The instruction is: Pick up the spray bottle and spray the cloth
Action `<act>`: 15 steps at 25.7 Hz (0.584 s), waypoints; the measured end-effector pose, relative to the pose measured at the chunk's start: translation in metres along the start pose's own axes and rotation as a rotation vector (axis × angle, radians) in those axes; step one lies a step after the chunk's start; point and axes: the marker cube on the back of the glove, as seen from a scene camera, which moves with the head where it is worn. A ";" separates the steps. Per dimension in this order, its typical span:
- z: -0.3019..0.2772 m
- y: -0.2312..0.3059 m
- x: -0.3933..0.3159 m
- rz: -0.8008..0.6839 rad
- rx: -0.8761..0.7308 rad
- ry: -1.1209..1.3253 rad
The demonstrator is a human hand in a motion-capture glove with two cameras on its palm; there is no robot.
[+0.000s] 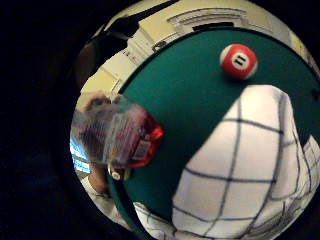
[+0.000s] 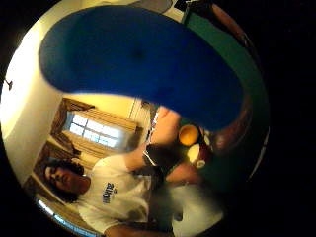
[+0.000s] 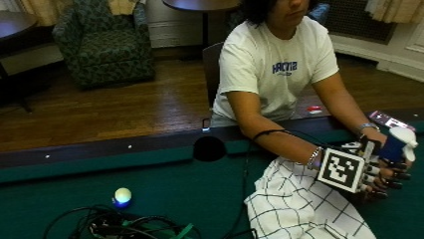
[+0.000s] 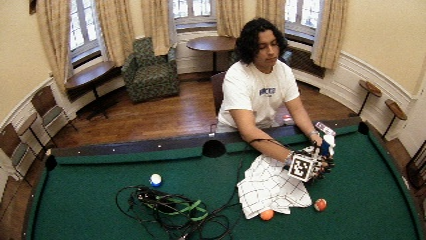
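We see the gloved right hand (image 3: 383,175) gripping a blue spray bottle (image 3: 395,146) (white nozzle on top) beside the white checked cloth (image 3: 298,209).

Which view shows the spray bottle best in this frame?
The outside view: the spray bottle, blue with a white head, is gripped upright in the right hand. The wide view shows it tiny, the thumb-side view only blue, the other palm view none.

Wide outside view hangs high across the pool table (image 4: 100,200), facing the seated person. Outside view sits nearer, same side, lower. Both share the checked cloth (image 3: 298,204). Little-finger palm view looks down on that cloth; thumb-side palm view faces the person.
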 end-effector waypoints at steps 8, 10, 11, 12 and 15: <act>-0.023 0.066 -0.022 -0.064 -0.070 0.166; -0.024 0.083 -0.029 -0.088 -0.082 0.201; -0.025 0.092 -0.032 -0.100 -0.091 0.219; -0.025 0.100 -0.035 -0.111 -0.102 0.240; -0.024 0.126 -0.045 -0.150 -0.155 0.314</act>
